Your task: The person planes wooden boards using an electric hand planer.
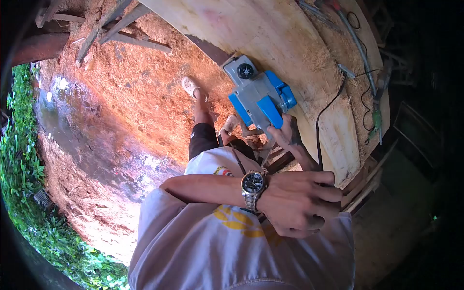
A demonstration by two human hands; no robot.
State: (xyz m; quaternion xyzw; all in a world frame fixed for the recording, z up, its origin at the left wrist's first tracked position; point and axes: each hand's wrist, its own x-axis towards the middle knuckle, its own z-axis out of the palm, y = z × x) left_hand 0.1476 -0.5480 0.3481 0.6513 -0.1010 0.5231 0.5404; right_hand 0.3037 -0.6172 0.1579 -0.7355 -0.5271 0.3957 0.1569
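Note:
A blue and grey electric planer [254, 92] with a round black knob sits on the near edge of a wooden board [295, 58]. My right hand [288, 133] is at its rear end, closed around the handle; part of the grip is hidden. My left hand [302, 203], wearing a metal wristwatch [252, 183], is bent across my chest in front of my right forearm. Its fingers are curled. A black cord [318, 130] runs down from the board and disappears behind the left hand, so what these fingers hold, if anything, is hidden.
Wood shavings cover the ground [145, 96] and lie along the board. Wooden trestle legs [116, 29] stand at upper left. A green-bodied tool [376, 118] with cable is at the far right side. Leafy plants [21, 159] border the left.

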